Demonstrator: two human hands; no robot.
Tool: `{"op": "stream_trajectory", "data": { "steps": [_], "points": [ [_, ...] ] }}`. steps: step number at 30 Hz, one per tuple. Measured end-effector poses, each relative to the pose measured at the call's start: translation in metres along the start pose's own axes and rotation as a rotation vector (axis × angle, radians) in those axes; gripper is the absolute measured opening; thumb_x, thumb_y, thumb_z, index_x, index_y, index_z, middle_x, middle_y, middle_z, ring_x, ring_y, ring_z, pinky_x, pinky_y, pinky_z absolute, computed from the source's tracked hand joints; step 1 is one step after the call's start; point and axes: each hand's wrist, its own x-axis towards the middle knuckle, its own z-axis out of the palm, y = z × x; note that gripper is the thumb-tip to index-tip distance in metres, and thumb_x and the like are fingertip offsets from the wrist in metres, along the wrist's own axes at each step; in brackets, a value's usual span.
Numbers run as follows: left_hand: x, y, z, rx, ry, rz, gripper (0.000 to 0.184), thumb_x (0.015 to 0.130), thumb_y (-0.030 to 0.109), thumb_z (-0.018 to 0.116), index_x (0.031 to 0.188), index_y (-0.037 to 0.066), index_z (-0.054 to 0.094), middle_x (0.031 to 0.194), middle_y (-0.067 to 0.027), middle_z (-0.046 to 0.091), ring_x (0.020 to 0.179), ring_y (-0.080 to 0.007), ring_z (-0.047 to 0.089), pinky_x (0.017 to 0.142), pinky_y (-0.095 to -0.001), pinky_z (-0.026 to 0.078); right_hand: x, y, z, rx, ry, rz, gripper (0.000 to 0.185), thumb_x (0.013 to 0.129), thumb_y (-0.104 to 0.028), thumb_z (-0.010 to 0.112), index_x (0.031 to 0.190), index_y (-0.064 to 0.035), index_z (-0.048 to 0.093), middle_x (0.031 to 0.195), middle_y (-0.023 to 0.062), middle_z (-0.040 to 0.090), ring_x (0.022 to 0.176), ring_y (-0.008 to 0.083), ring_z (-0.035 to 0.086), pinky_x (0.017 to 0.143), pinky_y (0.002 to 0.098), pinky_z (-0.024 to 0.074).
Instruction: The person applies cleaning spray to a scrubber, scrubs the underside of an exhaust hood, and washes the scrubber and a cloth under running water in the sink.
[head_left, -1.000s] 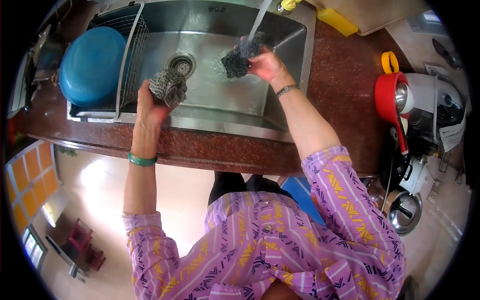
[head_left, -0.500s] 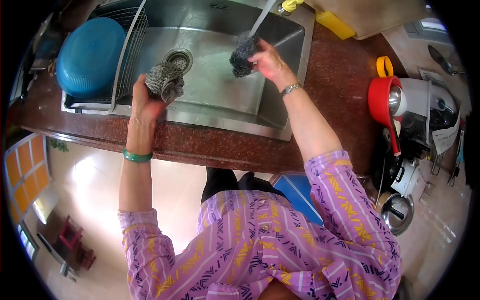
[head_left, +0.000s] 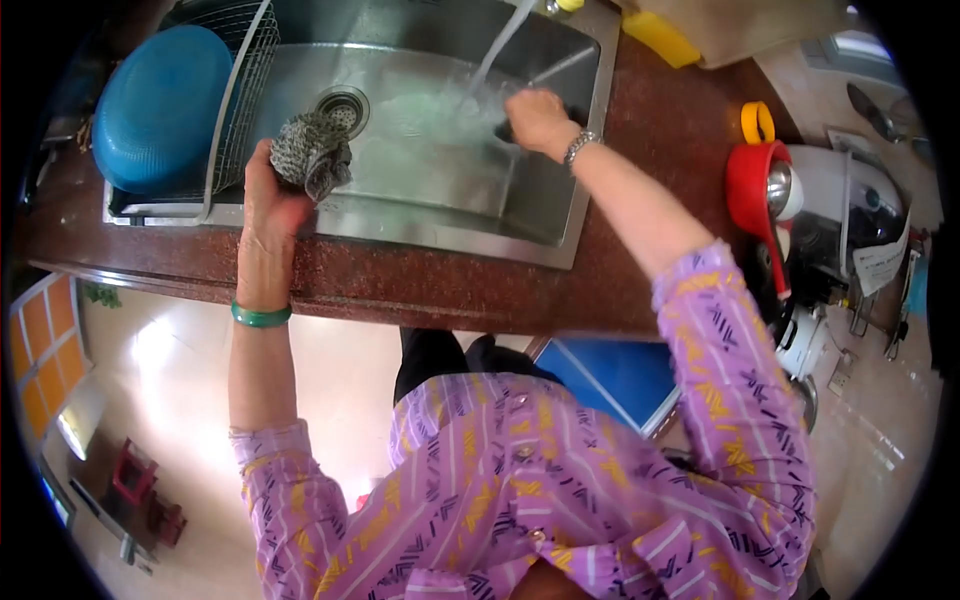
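Observation:
My left hand (head_left: 268,195), at the sink's front left corner, is closed around a crumpled grey patterned cloth (head_left: 312,155). The cloth is held up over the front of the basin, near the drain (head_left: 342,108). On the right side of the stainless steel sink (head_left: 440,195), my right hand (head_left: 540,122) is curled shut with its back towards me. A bit of the dark mesh scrubber (head_left: 504,131) shows at its edge; the rest is hidden by the hand. Running water (head_left: 497,52) falls just to the left of this hand and splashes on the basin floor.
A blue plastic basin (head_left: 165,110) leans in a wire dish rack (head_left: 245,95) at the left. On the right of the brown counter (head_left: 660,200) are a red pan (head_left: 750,190), a yellow ring (head_left: 757,122) and a yellow cloth (head_left: 662,40).
My right hand has moved right and down, out of the stream, turning over so the scrubber is mostly hidden. The left hand keeps the cloth; the view has shifted slightly.

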Motion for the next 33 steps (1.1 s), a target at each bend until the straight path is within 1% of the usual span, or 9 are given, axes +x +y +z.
{"op": "stream_trajectory", "data": {
  "steps": [8,10,15,18,20,22,27,29,33],
  "points": [
    [-0.002,0.000,0.000,-0.008,-0.002,0.048,0.046,0.085,0.025,0.030,0.116,-0.005,0.046,0.112,-0.0251,0.051,0.102,-0.0387,0.051,0.085,-0.0499,0.043,-0.003,-0.014,-0.027,0.394,0.350,-0.128,0.023,0.066,-0.003,0.053,0.089,-0.0005,0.054,0.083,0.0230,0.060,0.083,0.0380,0.058,0.071,0.0440,0.0475],
    [-0.005,0.001,0.005,-0.004,0.030,0.043,0.045,0.086,0.025,0.029,0.116,-0.005,0.046,0.113,-0.0250,0.051,0.102,-0.0383,0.051,0.085,-0.0502,0.043,-0.012,0.003,-0.004,-0.057,-0.135,-0.131,0.021,0.066,-0.004,0.055,0.086,-0.0024,0.061,0.088,0.0222,0.061,0.088,0.0356,0.059,0.075,0.0410,0.0484],
    [-0.001,0.006,0.000,-0.022,0.005,0.062,0.045,0.086,0.025,0.029,0.115,-0.005,0.047,0.112,-0.0240,0.052,0.102,-0.0383,0.051,0.086,-0.0502,0.042,0.003,-0.032,-0.047,0.187,0.012,-0.104,0.021,0.066,-0.006,0.058,0.086,-0.0031,0.063,0.088,0.0191,0.062,0.090,0.0309,0.060,0.077,0.0377,0.0485],
    [0.003,0.003,-0.007,-0.016,0.014,0.064,0.045,0.086,0.025,0.029,0.114,-0.004,0.048,0.111,-0.0230,0.053,0.102,-0.0377,0.052,0.086,-0.0499,0.042,-0.007,-0.023,-0.037,0.278,0.380,-0.268,0.028,0.062,-0.002,0.057,0.090,-0.0043,0.061,0.090,0.0174,0.061,0.088,0.0345,0.058,0.078,0.0404,0.0466],
    [0.000,0.003,-0.006,-0.004,-0.022,0.042,0.044,0.087,0.025,0.030,0.113,-0.004,0.049,0.111,-0.0229,0.053,0.102,-0.0365,0.052,0.087,-0.0501,0.042,-0.025,-0.002,0.003,-0.064,-0.265,-0.159,0.023,0.064,-0.002,0.056,0.086,-0.0048,0.062,0.090,0.0178,0.062,0.089,0.0320,0.059,0.075,0.0393,0.0480],
    [-0.007,0.009,0.005,-0.016,-0.017,0.087,0.043,0.087,0.025,0.031,0.113,-0.004,0.049,0.111,-0.0225,0.053,0.102,-0.0358,0.052,0.088,-0.0503,0.041,-0.009,-0.020,0.006,-0.026,-0.190,-0.069,0.025,0.064,-0.002,0.055,0.089,-0.0052,0.061,0.092,0.0179,0.061,0.090,0.0330,0.059,0.075,0.0395,0.0478],
    [-0.019,0.007,0.003,-0.027,0.012,0.105,0.042,0.088,0.023,0.028,0.109,-0.005,0.049,0.105,-0.0221,0.055,0.098,-0.0343,0.053,0.085,-0.0495,0.043,0.005,-0.011,-0.010,0.695,-0.007,0.053,0.043,0.068,0.005,0.049,0.110,-0.0041,0.054,0.095,0.0142,0.061,0.094,0.0261,0.057,0.081,0.0345,0.0458],
    [-0.017,0.006,0.004,-0.046,0.008,0.105,0.042,0.088,0.023,0.027,0.109,-0.006,0.049,0.105,-0.0225,0.055,0.098,-0.0346,0.053,0.085,-0.0495,0.043,0.008,-0.003,-0.014,1.763,-0.089,0.203,0.054,0.068,0.010,0.046,0.119,-0.0073,0.046,0.106,0.0121,0.055,0.102,0.0258,0.052,0.086,0.0412,0.0431],
    [-0.012,0.002,0.003,-0.043,-0.030,0.083,0.043,0.088,0.022,0.026,0.110,-0.007,0.048,0.106,-0.0238,0.054,0.098,-0.0355,0.053,0.085,-0.0496,0.043,0.012,-0.007,-0.012,2.231,0.039,0.149,0.060,0.068,0.012,0.044,0.123,-0.0113,0.040,0.116,0.0132,0.049,0.107,0.0322,0.047,0.088,0.0572,0.0366]
  ]
}}
